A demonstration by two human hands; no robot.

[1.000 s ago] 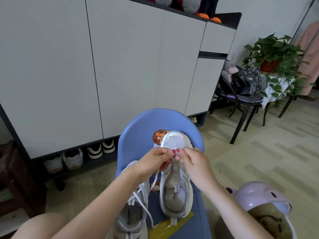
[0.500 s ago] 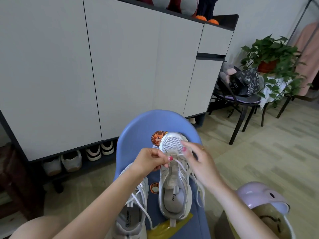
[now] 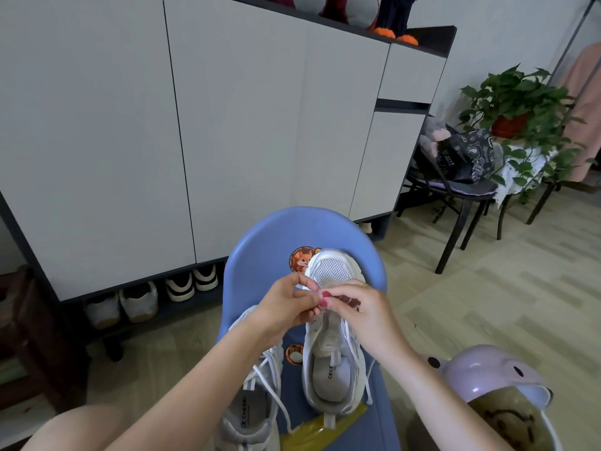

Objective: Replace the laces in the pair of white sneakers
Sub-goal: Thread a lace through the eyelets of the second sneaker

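Head view: both hands meet just behind the toe mesh of the right-hand sneaker (image 3: 331, 336) on the blue chair (image 3: 260, 255).
Change: half a second ago the hands were apart; now they are back together at the front eyelets.
Meaning: probably feeding the lace (image 3: 366, 375) through the lowest holes; early stage.
Left hand (image 3: 289, 307) grip: fingers curled, pinching the lace.
Right hand (image 3: 357, 307) grip: fingertips pinching the lace.
Second sneaker (image 3: 253, 402): left of it, laces loose.
Around: yellow packet (image 3: 312, 429) under the heel; lilac bin (image 3: 494, 379) to the right.
Obstruction: hands hide the eyelets.
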